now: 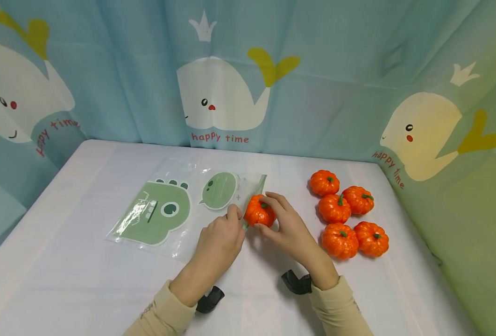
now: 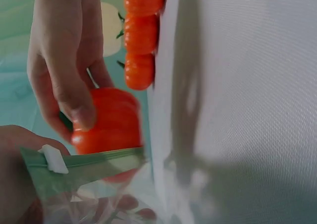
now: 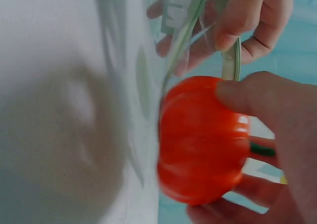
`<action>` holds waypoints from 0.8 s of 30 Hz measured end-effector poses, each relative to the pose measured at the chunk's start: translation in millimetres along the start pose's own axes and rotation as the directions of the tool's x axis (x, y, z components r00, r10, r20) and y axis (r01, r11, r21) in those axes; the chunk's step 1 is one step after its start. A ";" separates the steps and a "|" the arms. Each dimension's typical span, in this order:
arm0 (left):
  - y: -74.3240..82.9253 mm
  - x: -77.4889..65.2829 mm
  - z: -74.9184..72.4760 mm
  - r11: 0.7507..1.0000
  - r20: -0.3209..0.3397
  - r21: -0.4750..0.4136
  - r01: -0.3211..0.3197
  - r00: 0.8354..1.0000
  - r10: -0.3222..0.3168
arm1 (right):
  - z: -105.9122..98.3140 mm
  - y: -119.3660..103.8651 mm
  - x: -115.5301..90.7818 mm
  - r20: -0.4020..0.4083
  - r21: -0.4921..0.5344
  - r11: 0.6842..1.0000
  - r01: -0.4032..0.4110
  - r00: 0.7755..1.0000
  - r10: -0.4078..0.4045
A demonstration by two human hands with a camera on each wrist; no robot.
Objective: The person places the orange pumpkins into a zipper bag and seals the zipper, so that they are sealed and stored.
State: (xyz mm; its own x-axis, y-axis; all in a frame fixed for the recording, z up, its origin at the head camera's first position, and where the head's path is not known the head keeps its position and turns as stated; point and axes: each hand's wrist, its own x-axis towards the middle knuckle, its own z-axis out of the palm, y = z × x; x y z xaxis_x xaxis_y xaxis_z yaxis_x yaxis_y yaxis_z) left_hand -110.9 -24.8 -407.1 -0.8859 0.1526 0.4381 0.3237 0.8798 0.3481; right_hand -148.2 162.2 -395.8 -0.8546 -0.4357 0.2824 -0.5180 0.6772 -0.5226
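My right hand (image 1: 287,228) grips a small shiny orange pumpkin (image 1: 258,211) with a green stem, thumb on one side and fingers on the other. The pumpkin sits right at the mouth of a clear zip bag (image 1: 180,249) printed with a green monster and a speech bubble. My left hand (image 1: 220,240) pinches the bag's green zip edge (image 2: 109,159), and a white slider (image 2: 53,159) shows beside its fingers. In the right wrist view the two sides of the mouth are spread apart, with the pumpkin (image 3: 203,140) between them.
Several more orange pumpkins (image 1: 334,208) stand grouped on the white table (image 1: 84,280) to the right of my right hand. A blue-green curtain (image 1: 336,70) with whale prints hangs behind the table and along its sides.
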 end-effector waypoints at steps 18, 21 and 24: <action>-3.3 2.2 -1.2 0.997 0.073 -0.026 -0.066 0.995 0.068 | 17.2 13.1 2.5 -0.041 0.045 0.999 -0.012 0.999 0.014; -2.0 3.2 -2.8 0.997 0.082 -0.045 -0.066 0.994 0.069 | 20.2 12.9 3.2 -0.078 0.028 1.000 0.011 0.997 -0.009; 0.5 3.0 -4.5 0.996 0.099 -0.062 -0.068 0.992 0.074 | 23.2 15.1 3.5 -0.128 -0.003 1.000 0.022 0.991 -0.022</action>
State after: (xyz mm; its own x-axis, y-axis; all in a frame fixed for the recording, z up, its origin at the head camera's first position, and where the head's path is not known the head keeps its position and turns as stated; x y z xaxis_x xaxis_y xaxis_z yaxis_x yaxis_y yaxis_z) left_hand -111.9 -26.0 -401.9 -0.8882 0.2611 0.3780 0.4030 0.8379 0.3681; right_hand -158.2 157.2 -421.4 -0.8404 -0.3710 0.3951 -0.5369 0.6694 -0.5135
